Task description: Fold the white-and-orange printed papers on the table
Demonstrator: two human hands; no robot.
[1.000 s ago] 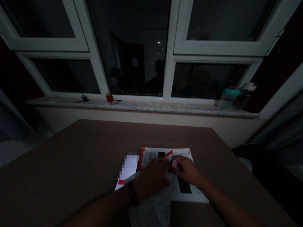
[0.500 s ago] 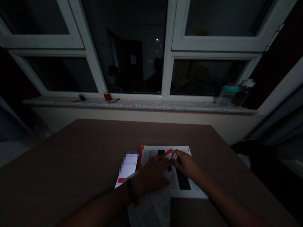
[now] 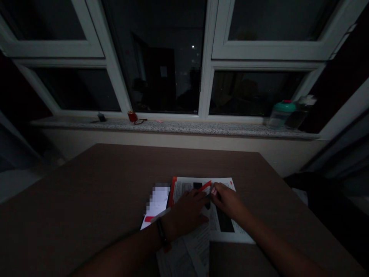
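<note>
My left hand (image 3: 188, 212) lies with its fingers stretched out on a folded printed sheet (image 3: 197, 252) with a red-orange edge. A dark band circles that wrist. Beside it, my right hand (image 3: 227, 200) pinches a small pink object (image 3: 213, 190) at the sheet's upper right edge; its kind is too small and dark to make out. Under both hands is a larger printed page or booklet (image 3: 241, 232) with dark picture blocks and an orange left border. Part of the folded sheet is hidden by my left hand and forearm.
A lit phone (image 3: 159, 200) lies left of the pages on the brown table (image 3: 115, 173). On the granite sill (image 3: 184, 128) behind stand a small red jar (image 3: 132, 116), a teal-lidded container (image 3: 281, 114) and a clear bottle (image 3: 300, 111). The room is dim.
The view has shifted slightly, moving the scene a little to the right. Both hands keep nearly the same place on the pages, with the pink object still pinched in my right fingers.
</note>
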